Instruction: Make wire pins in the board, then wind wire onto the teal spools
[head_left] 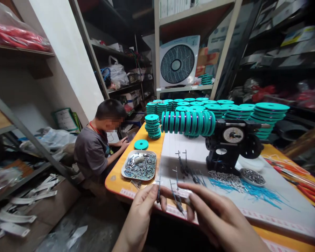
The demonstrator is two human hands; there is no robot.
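Note:
My left hand [144, 206] is closed, thumb and forefinger pinching a small dark stick-like piece [159, 193] on a thin line that runs up towards the turquoise spools [189, 123] on the winding machine [223, 150]. To its right, my right hand [217, 210] has its thumb and fingers closed around a small whitish piece [184, 193], too blurred to name. Between the hands, a dark weight-like part [179, 206] with a thin stem lies by the table's front edge. Farther back, several similar dark stemmed parts [185, 168] lie on the white sheet [170, 150].
A tray [123, 172] of small metal pieces stands at left, near a single turquoise disc [141, 144]. Stacked spools [270, 115] line the back. Blue strips [231, 189] and a metal-filled dish [252, 176] lie right. A person [94, 147] sits beyond the table's left edge.

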